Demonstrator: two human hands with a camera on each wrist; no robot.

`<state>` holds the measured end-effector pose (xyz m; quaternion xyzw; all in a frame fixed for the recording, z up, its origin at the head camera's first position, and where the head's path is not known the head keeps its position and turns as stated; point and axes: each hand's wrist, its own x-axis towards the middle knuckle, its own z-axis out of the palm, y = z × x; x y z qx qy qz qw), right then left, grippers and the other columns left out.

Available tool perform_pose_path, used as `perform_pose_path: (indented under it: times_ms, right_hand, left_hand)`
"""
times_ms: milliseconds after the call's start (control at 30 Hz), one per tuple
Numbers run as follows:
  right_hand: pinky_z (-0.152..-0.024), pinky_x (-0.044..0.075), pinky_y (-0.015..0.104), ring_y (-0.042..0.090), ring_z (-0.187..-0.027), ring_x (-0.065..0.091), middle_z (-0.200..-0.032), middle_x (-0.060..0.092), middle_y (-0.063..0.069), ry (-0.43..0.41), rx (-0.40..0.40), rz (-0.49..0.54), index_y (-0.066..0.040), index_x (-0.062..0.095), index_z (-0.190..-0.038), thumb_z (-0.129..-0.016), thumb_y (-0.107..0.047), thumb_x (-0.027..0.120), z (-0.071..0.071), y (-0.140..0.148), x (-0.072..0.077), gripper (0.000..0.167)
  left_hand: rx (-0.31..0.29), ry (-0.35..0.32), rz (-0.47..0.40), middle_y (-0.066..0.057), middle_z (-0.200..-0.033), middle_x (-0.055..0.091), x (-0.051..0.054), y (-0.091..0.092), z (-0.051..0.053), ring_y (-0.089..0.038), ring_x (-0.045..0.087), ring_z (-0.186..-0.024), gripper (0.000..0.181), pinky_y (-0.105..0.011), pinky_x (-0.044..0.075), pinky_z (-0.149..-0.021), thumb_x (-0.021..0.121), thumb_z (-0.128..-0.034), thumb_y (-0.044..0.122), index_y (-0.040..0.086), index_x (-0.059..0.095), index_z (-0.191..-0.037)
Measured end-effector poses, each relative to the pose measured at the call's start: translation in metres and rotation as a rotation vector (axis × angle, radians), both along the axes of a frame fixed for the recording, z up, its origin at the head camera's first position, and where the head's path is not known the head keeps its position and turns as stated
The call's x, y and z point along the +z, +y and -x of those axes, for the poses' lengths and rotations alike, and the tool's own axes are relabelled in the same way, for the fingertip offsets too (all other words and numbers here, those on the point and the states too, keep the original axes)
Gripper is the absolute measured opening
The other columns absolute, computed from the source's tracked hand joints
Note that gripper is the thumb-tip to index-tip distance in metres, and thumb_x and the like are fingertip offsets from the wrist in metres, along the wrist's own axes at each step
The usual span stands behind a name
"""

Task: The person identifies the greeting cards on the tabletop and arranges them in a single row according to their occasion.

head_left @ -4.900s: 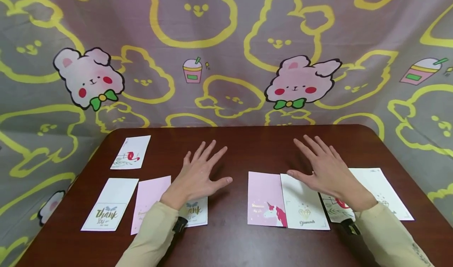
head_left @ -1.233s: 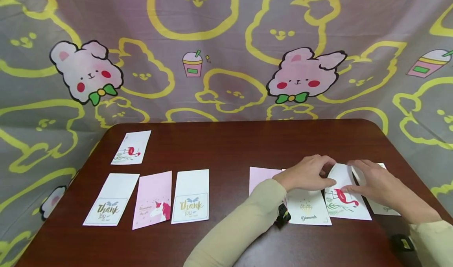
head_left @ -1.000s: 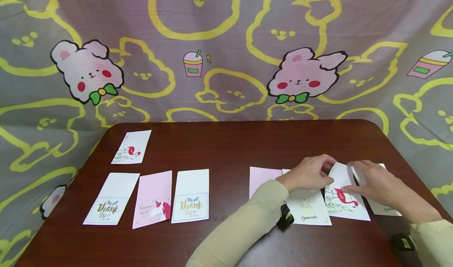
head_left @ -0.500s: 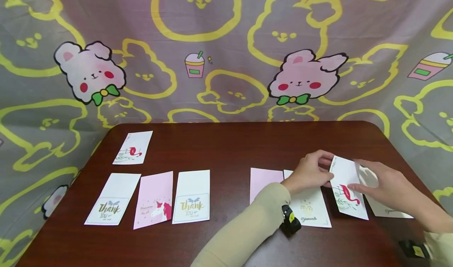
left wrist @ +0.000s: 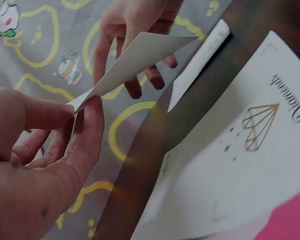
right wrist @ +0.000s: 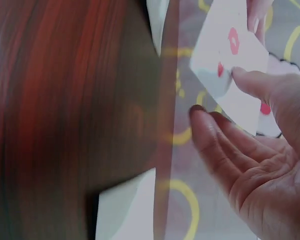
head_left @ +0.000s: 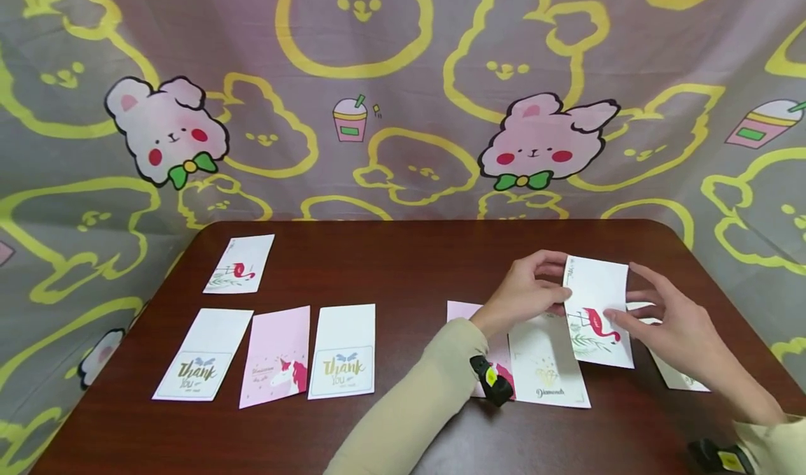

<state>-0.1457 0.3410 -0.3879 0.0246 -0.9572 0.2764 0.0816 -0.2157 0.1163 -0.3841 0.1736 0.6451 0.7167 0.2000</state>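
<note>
A white card with a red flamingo is held up off the table between both hands in the head view. My left hand pinches its left edge between thumb and fingers, as the left wrist view shows. On the other side, my right hand has its thumb on the card's printed face and its index finger at the top right corner. Its other fingers spread behind the card. Below lie a white Diamonds card and, partly hidden by my left arm, a pink unicorn card. Another white card lies under my right hand.
On the table's left lie two white Thank You cards with a pink unicorn card between them. A second flamingo card lies farther back. Behind the brown table hangs a patterned cloth.
Both hands came from above the table to the right-hand cards and took hold of the flamingo card. It has risen off the table and moved slightly left, now upright toward the camera.
</note>
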Motion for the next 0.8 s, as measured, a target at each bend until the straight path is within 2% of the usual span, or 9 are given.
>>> perform_pose_path:
  times_ms: [133, 200, 400, 467, 533, 633, 700, 800]
  right_hand:
    - [-0.055, 0.055, 0.023, -0.001, -0.076, 0.067, -0.117, 0.067, 0.035, 0.008, -0.018, 0.110, -0.002, 0.029, -0.158, -0.085, -0.020, 0.085, -0.002, -0.014, 0.002, 0.094]
    - [-0.055, 0.057, 0.025, -0.007, -0.074, 0.063, -0.117, 0.067, 0.034, 0.015, -0.026, 0.157, -0.004, 0.030, -0.159, -0.086, -0.017, 0.083, -0.003, -0.021, 0.002, 0.091]
    - [-0.055, 0.057, 0.026, 0.001, -0.069, 0.067, -0.109, 0.070, 0.026, 0.068, -0.026, 0.258, -0.008, 0.035, -0.158, -0.089, -0.010, 0.079, -0.003, -0.041, 0.003, 0.082]
    - [-0.056, 0.058, 0.025, 0.001, -0.069, 0.068, -0.104, 0.073, 0.013, 0.085, -0.017, 0.289, -0.008, 0.037, -0.156, -0.089, -0.009, 0.079, -0.002, -0.047, 0.003, 0.079]
    - [-0.057, 0.058, 0.025, 0.001, -0.071, 0.068, -0.099, 0.073, -0.004, 0.099, -0.006, 0.316, -0.008, 0.039, -0.155, -0.090, -0.009, 0.079, -0.001, -0.053, 0.003, 0.076]
    - [-0.058, 0.058, 0.025, 0.001, -0.074, 0.069, -0.095, 0.066, -0.026, 0.105, 0.002, 0.351, -0.008, 0.041, -0.153, -0.091, -0.010, 0.078, -0.001, -0.061, 0.003, 0.072]
    - [-0.060, 0.058, 0.024, 0.000, -0.076, 0.070, -0.095, 0.063, -0.030, 0.105, 0.013, 0.366, -0.008, 0.041, -0.153, -0.092, -0.011, 0.077, -0.001, -0.066, 0.004, 0.071]
    - [-0.061, 0.059, 0.024, 0.000, -0.077, 0.070, -0.096, 0.064, -0.028, 0.109, 0.030, 0.385, -0.009, 0.041, -0.153, -0.092, -0.012, 0.076, 0.001, -0.076, 0.005, 0.070]
  left_hand:
    - [0.012, 0.022, 0.006, -0.002, -0.112, 0.067, 0.004, -0.014, 0.003, -0.006, 0.066, -0.082, 0.047, -0.028, 0.062, -0.067, 0.069, -0.0916, -0.007, 0.009, 0.061, -0.135]
    - [0.011, 0.023, 0.004, -0.003, -0.113, 0.068, 0.005, -0.021, 0.005, -0.007, 0.067, -0.084, 0.047, -0.029, 0.063, -0.069, 0.068, -0.0923, -0.006, 0.009, 0.060, -0.136]
    - [0.024, 0.015, 0.033, 0.002, -0.110, 0.068, 0.008, -0.044, 0.006, -0.008, 0.070, -0.088, 0.045, -0.031, 0.063, -0.073, 0.070, -0.0937, 0.002, 0.015, 0.061, -0.135]
    - [0.031, 0.013, 0.052, 0.002, -0.109, 0.068, 0.009, -0.052, 0.008, -0.009, 0.070, -0.087, 0.043, -0.032, 0.063, -0.073, 0.071, -0.0938, 0.004, 0.016, 0.062, -0.134]
    - [0.026, 0.013, 0.066, 0.001, -0.109, 0.068, 0.009, -0.061, 0.009, -0.010, 0.069, -0.087, 0.043, -0.033, 0.063, -0.072, 0.072, -0.0939, 0.006, 0.017, 0.062, -0.134]
    - [-0.013, 0.008, 0.071, -0.001, -0.109, 0.065, 0.008, -0.075, 0.011, -0.012, 0.068, -0.088, 0.044, -0.035, 0.064, -0.073, 0.071, -0.0945, 0.007, 0.017, 0.060, -0.136]
    - [-0.043, 0.001, 0.070, -0.004, -0.110, 0.064, 0.008, -0.086, 0.011, -0.014, 0.068, -0.092, 0.044, -0.037, 0.064, -0.074, 0.071, -0.0950, 0.007, 0.016, 0.059, -0.137]
    - [-0.070, -0.002, 0.093, -0.007, -0.113, 0.065, 0.009, -0.102, 0.011, -0.024, 0.070, -0.100, 0.044, -0.039, 0.064, -0.075, 0.071, -0.0958, 0.008, 0.016, 0.059, -0.138]
